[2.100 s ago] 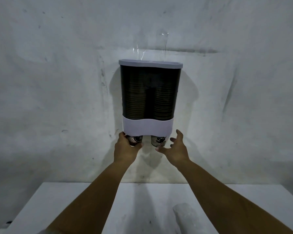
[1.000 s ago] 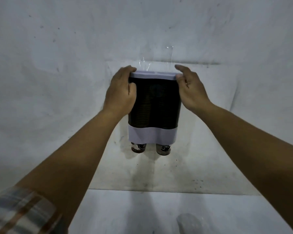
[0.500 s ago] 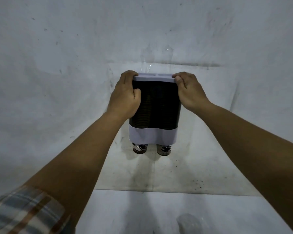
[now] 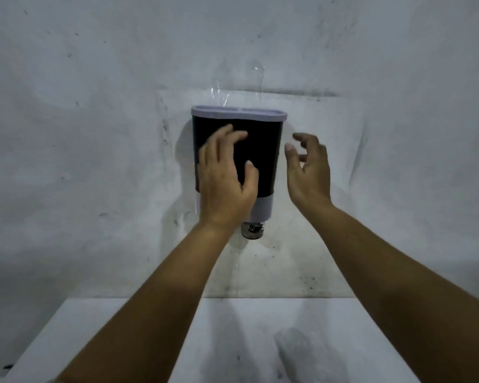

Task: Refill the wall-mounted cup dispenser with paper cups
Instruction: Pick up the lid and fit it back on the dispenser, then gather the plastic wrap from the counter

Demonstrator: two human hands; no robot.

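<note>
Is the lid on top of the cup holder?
Yes, the pale lid sits closed on top of the dark cup dispenser on the wall.

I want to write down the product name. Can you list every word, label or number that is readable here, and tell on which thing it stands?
No text can be read.
Cup under the dispenser: a dark printed pattern, too small and blurred to read.
Dispenser lid and white band: plain, no lettering visible.

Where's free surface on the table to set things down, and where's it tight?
Free: the white table left of the left forearm, and the strip between the forearms. Right of centre lies a blurry crumpled clear wrapper. Tight: the cup dispenser, left hand over its front, right hand beside it.
</note>
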